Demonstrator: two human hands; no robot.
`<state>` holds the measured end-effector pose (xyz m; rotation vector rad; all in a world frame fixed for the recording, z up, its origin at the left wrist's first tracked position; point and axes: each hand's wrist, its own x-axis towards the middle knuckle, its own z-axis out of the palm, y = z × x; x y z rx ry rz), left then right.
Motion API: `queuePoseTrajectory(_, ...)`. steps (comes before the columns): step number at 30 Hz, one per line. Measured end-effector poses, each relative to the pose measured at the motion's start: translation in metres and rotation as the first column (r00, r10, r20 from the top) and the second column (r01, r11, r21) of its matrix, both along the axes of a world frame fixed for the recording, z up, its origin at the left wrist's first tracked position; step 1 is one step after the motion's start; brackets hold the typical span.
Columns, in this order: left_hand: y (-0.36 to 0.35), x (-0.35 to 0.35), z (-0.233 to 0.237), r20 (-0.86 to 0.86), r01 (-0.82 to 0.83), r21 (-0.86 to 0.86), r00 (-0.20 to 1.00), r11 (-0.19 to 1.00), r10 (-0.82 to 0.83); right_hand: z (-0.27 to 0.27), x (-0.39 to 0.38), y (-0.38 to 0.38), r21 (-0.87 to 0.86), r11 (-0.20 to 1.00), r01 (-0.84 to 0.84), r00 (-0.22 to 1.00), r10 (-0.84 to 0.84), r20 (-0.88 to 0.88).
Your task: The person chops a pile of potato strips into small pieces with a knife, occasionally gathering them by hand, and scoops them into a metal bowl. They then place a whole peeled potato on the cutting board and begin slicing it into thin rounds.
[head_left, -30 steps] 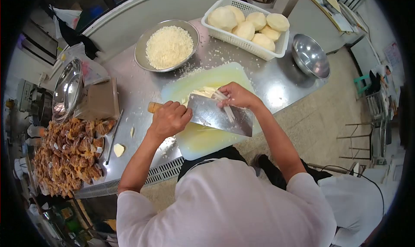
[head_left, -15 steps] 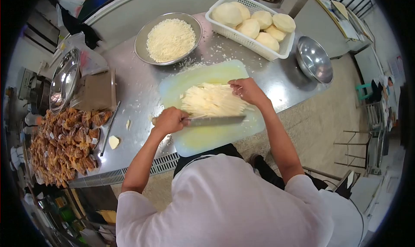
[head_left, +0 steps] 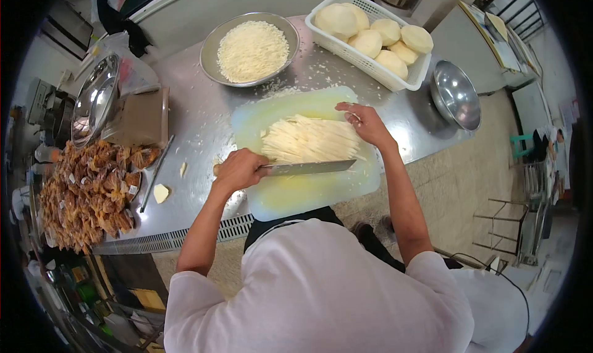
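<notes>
My left hand (head_left: 242, 169) is wrapped round the handle of a wide-bladed kitchen knife (head_left: 312, 167). The blade lies along the near side of a heap of pale vegetable strips (head_left: 307, 139). Under both is a translucent green-white cutting board (head_left: 287, 197). At the heap's far right edge my right hand (head_left: 369, 125) hovers with fingers apart, holding nothing; small pale bits cling to its fingertips. Beyond the board, a steel bowl (head_left: 208, 61) holds a mound of finely chopped pale pieces (head_left: 252, 51).
A white plastic basket (head_left: 370, 64) of peeled round vegetables (head_left: 335, 21) stands at the back right, beside a steel bowl (head_left: 456, 96). Bagged brown food (head_left: 92, 195) is piled left, near a thin rod (head_left: 156, 174) and a pale offcut (head_left: 160, 193). Pale crumbs are scattered over the metal table (head_left: 194, 118).
My right hand has lifted off the strips and moved slightly right, its fingers spreading. The knife stays along the heap's near side, its blade tilted a little differently. The view has shifted slightly.
</notes>
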<state>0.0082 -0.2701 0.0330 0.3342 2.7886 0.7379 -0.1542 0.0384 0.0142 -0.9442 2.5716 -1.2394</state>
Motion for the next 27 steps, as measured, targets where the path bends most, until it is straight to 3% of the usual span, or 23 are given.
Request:
queuePoseTrajectory(2, -0.014, 0.019, 0.015, -0.063, -0.012, 0.035, 0.998, 0.999, 0.014, -0.004, -0.001, -0.004, -0.001, 1.0, 0.009, 1.0, -0.009, 0.006)
queuePoseTrajectory(4, -0.032, 0.043, 0.027, 0.076, -0.267, 0.203, 0.964, 0.942, 0.256, -0.009, -0.001, -0.012, -0.006, 1.0, 0.021, 1.0, -0.021, 0.018)
queuePoseTrajectory(5, -0.037, 0.055, 0.026, 0.081, -0.275, 0.199, 0.961, 0.941, 0.263, -0.014, -0.001, -0.021, -0.004, 1.0, -0.024, 0.998, 0.024, 0.054)
queuePoseTrajectory(7, -0.043, 0.077, 0.026, 0.081, -0.534, 0.295, 0.84, 0.792, 0.536, -0.025, -0.004, -0.046, -0.008, 0.996, -0.084, 0.992, 0.085, 0.093)
queuePoseTrajectory(9, -0.039, 0.09, 0.026, 0.11, -0.605, 0.36, 0.784, 0.71, 0.611, -0.038, -0.009, -0.081, 0.027, 0.979, -0.202, 0.979, 0.201, 0.031)
queuePoseTrajectory(11, -0.027, 0.098, 0.031, 0.269, -0.767, 0.392, 0.624, 0.509, 0.734, -0.052, -0.009, -0.112, 0.014, 0.973, -0.228, 0.973, 0.228, 0.031)
queuePoseTrajectory(13, -0.017, 0.102, 0.017, 0.236, -0.777, 0.416, 0.594, 0.473, 0.769, -0.054, -0.008, -0.128, 0.009, 0.969, -0.247, 0.969, 0.247, 0.029)
queuePoseTrajectory(15, -0.005, 0.106, 0.005, 0.224, -0.811, 0.316, 0.568, 0.492, 0.792, -0.052, -0.007, -0.141, 0.226, 0.913, -0.338, 0.933, 0.295, 0.204)
queuePoseTrajectory(19, 0.02, 0.1, -0.035, -0.045, -0.72, 0.163, 0.678, 0.675, 0.734, -0.048, 0.005, -0.142, 0.26, 0.859, -0.442, 0.897, 0.42, 0.138)
queuePoseTrajectory(21, 0.019, 0.097, -0.033, -0.018, -0.714, 0.147, 0.69, 0.685, 0.723, -0.057, 0.015, -0.146, 0.242, 0.927, -0.287, 0.955, 0.297, -0.007)
queuePoseTrajectory(22, 0.021, 0.096, -0.025, 0.016, -0.696, 0.132, 0.714, 0.706, 0.7, -0.05, 0.028, -0.145, 0.244, 0.925, -0.291, 0.954, 0.301, -0.005)
queuePoseTrajectory(24, 0.025, 0.1, 0.002, 0.066, -0.699, 0.114, 0.714, 0.706, 0.697, -0.039, 0.056, -0.146, 0.128, 0.991, -0.051, 0.989, 0.068, -0.133)
queuePoseTrajectory(27, 0.035, 0.099, -0.004, 0.076, -0.713, 0.136, 0.7, 0.688, 0.71, -0.044, 0.076, -0.151, 0.167, 0.986, -0.013, 0.967, 0.055, -0.249)
